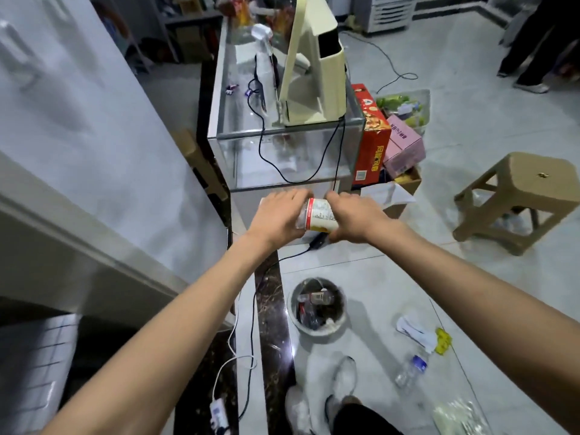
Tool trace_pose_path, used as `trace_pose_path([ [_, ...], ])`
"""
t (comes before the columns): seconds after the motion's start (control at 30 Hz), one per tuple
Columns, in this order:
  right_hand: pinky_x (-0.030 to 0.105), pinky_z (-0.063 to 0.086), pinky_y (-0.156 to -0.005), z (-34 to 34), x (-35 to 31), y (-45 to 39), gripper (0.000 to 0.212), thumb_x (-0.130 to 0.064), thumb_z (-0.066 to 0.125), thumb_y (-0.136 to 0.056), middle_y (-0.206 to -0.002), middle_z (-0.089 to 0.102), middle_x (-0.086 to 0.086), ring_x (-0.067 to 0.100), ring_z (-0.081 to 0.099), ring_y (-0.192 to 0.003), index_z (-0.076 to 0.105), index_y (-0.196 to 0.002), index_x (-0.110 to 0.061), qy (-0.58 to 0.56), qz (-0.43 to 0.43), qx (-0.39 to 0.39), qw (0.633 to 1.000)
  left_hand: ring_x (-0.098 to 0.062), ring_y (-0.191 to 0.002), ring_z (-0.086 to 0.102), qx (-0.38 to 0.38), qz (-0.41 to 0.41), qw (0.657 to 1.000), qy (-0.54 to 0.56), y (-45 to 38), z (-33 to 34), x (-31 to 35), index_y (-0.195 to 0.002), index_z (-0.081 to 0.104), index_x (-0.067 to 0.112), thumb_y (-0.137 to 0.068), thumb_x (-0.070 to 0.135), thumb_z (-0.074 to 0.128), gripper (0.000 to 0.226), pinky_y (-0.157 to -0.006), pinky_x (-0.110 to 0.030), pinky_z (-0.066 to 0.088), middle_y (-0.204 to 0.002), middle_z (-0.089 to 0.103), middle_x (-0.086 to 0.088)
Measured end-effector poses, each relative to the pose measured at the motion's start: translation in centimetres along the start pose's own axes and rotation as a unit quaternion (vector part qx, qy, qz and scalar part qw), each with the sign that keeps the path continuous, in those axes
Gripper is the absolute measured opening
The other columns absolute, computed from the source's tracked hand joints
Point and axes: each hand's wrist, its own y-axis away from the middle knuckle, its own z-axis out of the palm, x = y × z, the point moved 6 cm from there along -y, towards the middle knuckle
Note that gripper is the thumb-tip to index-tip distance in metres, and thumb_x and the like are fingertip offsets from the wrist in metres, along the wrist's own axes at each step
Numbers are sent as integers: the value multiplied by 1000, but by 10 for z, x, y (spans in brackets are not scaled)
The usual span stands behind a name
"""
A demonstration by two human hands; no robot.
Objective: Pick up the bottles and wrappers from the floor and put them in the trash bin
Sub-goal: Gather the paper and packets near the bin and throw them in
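From the head view, both hands grip one labelled bottle [317, 218] held crosswise, the left hand [279, 215] at one end and the right hand [354, 216] at the other. The trash bin [340, 321] sits on the floor directly below it, nearer the person's feet.

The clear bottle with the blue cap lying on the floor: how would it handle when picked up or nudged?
The clear bottle looks empty, so probably light. It lies on its side on smooth tile, so a nudge would likely roll it. Thin plastic may dent under a firm grip.
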Motion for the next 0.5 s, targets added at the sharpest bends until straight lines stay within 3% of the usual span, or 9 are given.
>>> trace_pose_path([
  [0.2, 38, 41, -93, 121, 29, -57, 81, -41, 79, -73, -129, 52, 12, 31, 51, -117, 35, -136, -15, -122, 37, -108, 986, -23, -107, 51, -73, -53, 996, 23, -27, 118, -27, -119, 49, 23, -77, 20, 64, 44, -93, -31, 30, -113, 58, 1],
  [0.4, 34, 43, -96, 324, 59, -81, 85, -41, 76, -77, -136, 50, 10, 29, 52, -121, 31, -144, -14, -206, 85, -188, 956, -25, -117, 46, -203, -38, 978, 39, -6, 327, -44, -131, 44, 22, -81, 18, 66, 55, -102, -32, 28, -125, 53, 0],
  [0.5, 28, 39, -105, 418, 64, -86, 97, -47, 71, -81, -149, 42, 3, 21, 47, -131, 17, -154, -14, -271, 106, -183, 939, -26, -125, 43, -252, -23, 965, 63, 10, 427, -55, -140, 42, 25, -91, 19, 50, 50, -105, -35, 33, -135, 50, 0],
])
